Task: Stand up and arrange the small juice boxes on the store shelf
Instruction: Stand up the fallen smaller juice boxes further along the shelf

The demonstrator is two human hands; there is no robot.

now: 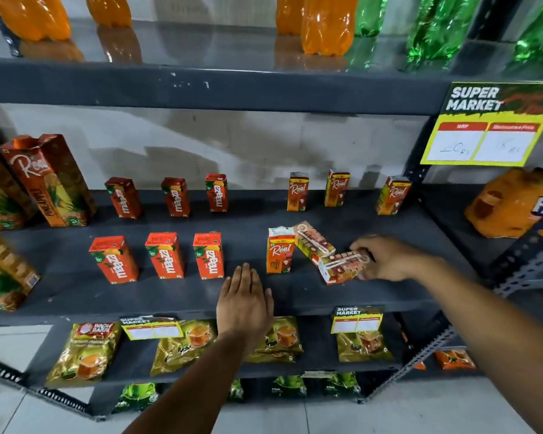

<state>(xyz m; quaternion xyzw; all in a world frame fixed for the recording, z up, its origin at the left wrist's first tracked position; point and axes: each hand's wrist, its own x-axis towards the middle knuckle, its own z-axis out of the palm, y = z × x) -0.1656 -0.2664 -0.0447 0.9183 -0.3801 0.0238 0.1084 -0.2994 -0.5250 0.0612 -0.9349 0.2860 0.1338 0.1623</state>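
Your left hand (245,305) lies flat, palm down, fingers straight and close together, at the front of the dark shelf (170,296). Your right hand (386,260) pinches a toppled Real juice box (339,267); its long axis runs roughly level, top end pointing left. Just behind, a second toppled box (314,242) leans against an upright Real box (279,250). Six Maaza boxes (165,255) stand upright to the left. Three Real boxes (297,192) stand at the rear.
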